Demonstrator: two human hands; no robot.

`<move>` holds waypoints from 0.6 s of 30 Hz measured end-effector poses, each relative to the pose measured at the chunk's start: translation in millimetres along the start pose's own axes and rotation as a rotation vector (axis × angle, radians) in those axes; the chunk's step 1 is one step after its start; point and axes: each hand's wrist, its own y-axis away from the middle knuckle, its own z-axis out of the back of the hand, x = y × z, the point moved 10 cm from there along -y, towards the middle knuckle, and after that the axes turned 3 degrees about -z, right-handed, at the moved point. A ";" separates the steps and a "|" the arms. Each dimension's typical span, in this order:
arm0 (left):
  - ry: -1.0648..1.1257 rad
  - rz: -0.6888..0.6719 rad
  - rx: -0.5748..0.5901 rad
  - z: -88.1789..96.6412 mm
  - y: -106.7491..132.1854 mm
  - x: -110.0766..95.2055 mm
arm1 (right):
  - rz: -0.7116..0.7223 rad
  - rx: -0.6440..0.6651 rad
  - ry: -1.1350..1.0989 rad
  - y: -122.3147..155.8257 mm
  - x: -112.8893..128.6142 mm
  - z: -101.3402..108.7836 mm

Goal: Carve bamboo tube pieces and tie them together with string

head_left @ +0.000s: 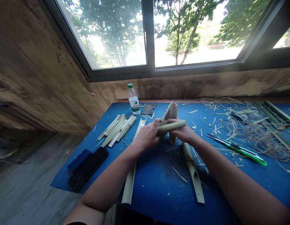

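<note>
Over the middle of the blue table point(156, 181), my left hand point(148, 134) is closed on a pale split bamboo piece point(174, 125) that lies crosswise in front of my right hand. My right hand point(182, 132) is closed around an upright bamboo piece point(173, 111), whose lower end shows beneath the fingers. A slanted bamboo piece point(167, 112) rises between the hands; which hand bears it I cannot tell. Most of the right fingers are hidden. A long bamboo strip point(129, 187) lies under my left forearm. Near my right forearm is a notched bamboo piece point(194, 175).
Several cut bamboo pieces point(117, 128) lie at the left, beyond a black phone point(88, 168) and a blue box point(79, 160). A water bottle point(134, 101) stands at the back. Rightward are a green-handled cutter point(245, 151), tangled fibres point(264, 134) and green bamboo point(269, 114).
</note>
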 end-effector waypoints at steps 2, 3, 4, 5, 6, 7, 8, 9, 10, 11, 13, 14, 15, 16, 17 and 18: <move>0.026 0.005 -0.005 4.5 0.1 -0.4 | -0.035 -0.019 -0.036 -1.4 -3.3 2.3; 0.040 0.008 -0.016 8.5 0.2 -0.2 | -0.053 -0.039 -0.060 -2.5 -5.3 5.8; 0.050 0.010 -0.036 13.8 0.2 0.4 | -0.073 -0.065 -0.087 -3.7 -7.5 11.0; 0.058 0.011 -0.065 20.2 0.3 1.4 | -0.092 -0.096 -0.117 -4.9 -9.8 17.6; 0.065 0.010 -0.106 27.6 0.3 2.8 | -0.110 -0.131 -0.150 -6.0 -12.1 25.5; 0.076 0.007 -0.154 35.3 0.4 4.7 | -0.129 -0.170 -0.186 -6.8 -14.6 34.4; 0.091 0.005 -0.207 42.9 0.5 7.4 | -0.147 -0.215 -0.224 -7.1 -17.4 43.9; 0.115 0.008 -0.258 49.8 0.6 11.1 | -0.166 -0.266 -0.265 -6.8 -20.8 53.7; 0.146 0.017 -0.306 55.9 0.5 15.9 | -0.186 -0.325 -0.308 -5.9 -25.0 63.4; 0.179 0.031 -0.344 61.0 0.1 21.3 | -0.207 -0.386 -0.354 -4.4 -30.1 72.5; 0.227 0.063 -0.391 69.8 -1.8 31.6 | -0.256 -0.498 -0.448 -1.0 -42.4 86.0; 0.237 0.078 -0.404 74.9 -2.7 35.7 | -0.282 -0.541 -0.493 0.4 -49.2 89.9; 0.235 0.094 -0.409 80.7 -3.3 38.9 | -0.308 -0.573 -0.536 1.2 -56.1 92.0; 0.225 0.110 -0.409 87.4 -2.8 41.1 | -0.334 -0.595 -0.577 1.5 -62.7 92.6; 0.214 0.127 -0.407 95.0 -0.5 42.3 | -0.359 -0.609 -0.614 1.4 -69.0 92.1; 0.189 0.151 -0.389 101.6 3.5 42.8 | -0.381 -0.621 -0.648 1.2 -74.7 91.1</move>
